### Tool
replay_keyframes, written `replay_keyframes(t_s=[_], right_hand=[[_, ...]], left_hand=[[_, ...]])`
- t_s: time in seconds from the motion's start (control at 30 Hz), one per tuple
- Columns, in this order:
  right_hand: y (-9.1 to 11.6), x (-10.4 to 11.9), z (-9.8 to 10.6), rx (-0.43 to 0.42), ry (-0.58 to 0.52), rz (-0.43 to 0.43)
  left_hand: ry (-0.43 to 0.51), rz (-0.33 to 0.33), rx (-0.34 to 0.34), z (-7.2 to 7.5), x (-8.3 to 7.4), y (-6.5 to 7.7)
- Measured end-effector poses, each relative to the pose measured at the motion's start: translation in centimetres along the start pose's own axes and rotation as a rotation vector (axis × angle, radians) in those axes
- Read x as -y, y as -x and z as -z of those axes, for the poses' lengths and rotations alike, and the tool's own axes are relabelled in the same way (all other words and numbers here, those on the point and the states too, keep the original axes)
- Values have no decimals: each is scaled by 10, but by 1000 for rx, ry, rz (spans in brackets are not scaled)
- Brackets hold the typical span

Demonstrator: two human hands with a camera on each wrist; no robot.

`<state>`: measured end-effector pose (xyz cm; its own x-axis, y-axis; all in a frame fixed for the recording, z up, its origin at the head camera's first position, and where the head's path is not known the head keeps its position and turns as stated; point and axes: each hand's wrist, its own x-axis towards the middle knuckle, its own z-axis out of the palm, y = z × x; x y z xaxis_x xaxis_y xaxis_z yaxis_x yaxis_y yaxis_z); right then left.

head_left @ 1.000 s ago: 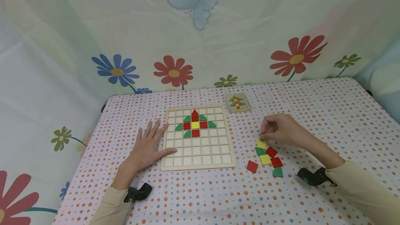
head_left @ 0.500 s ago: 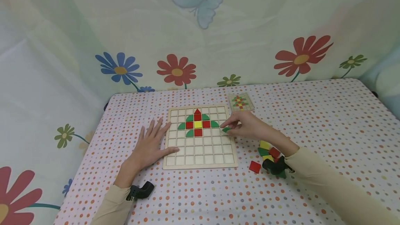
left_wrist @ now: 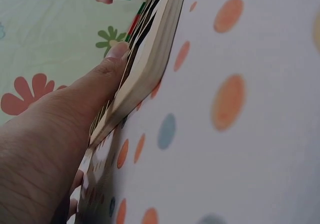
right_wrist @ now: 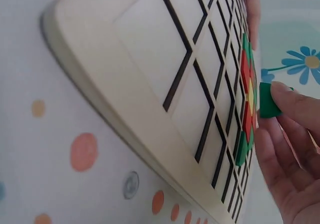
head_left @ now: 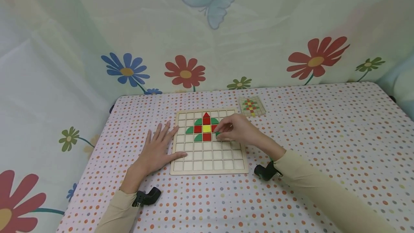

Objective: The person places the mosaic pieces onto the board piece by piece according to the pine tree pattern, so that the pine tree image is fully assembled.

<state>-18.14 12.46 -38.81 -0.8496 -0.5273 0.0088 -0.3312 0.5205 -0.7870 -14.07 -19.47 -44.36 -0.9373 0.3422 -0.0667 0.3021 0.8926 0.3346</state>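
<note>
A wooden grid board (head_left: 207, 166) lies on the table, bearing a red triangle (head_left: 206, 115), a yellow square (head_left: 206, 128), several red squares and green curved-edge tiles. Over the board's right half, my right hand (head_left: 237, 128) pinches a green curved-edge tile (right_wrist: 268, 100) between thumb and fingers. In the right wrist view that tile is held just off the board's surface. My left hand (head_left: 156, 154) lies with fingers spread at the board's left edge, its thumb (left_wrist: 112, 59) resting on the frame. The right hand covers some tiles in the head view.
A small card (head_left: 252, 106) with a printed tile pattern lies behind the board's right corner. The right sleeve (head_left: 310, 179) hides most of the loose tiles; a bit of green (head_left: 271, 158) shows beside it. A dotted cloth (head_left: 330, 125) covers the table.
My right hand has picked the green tile from the loose pile and carried it left over the board. The left hand stays at the board's edge.
</note>
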Motion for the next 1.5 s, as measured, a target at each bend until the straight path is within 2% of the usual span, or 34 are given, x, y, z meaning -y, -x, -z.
replay_keyframes(t_s=[0.13,0.37,0.53,0.97,1.27,1.5], right_hand=[[-5,2,-5,-24,29,-6],[-10,4,-12,-17,39,-22],[-13,6,-16,-13,87,-11],[-17,22,-17,68,262,-73],[-18,23,-19,75,328,-25],[-19,25,-23,72,412,-20]], left_hand=[[-7,0,-1,0,0,-1],[10,3,2,0,-2,-1],[4,3,0,0,0,0],[7,4,-2,1,-2,1],[7,9,2,2,-3,0],[11,10,0,1,-3,0]])
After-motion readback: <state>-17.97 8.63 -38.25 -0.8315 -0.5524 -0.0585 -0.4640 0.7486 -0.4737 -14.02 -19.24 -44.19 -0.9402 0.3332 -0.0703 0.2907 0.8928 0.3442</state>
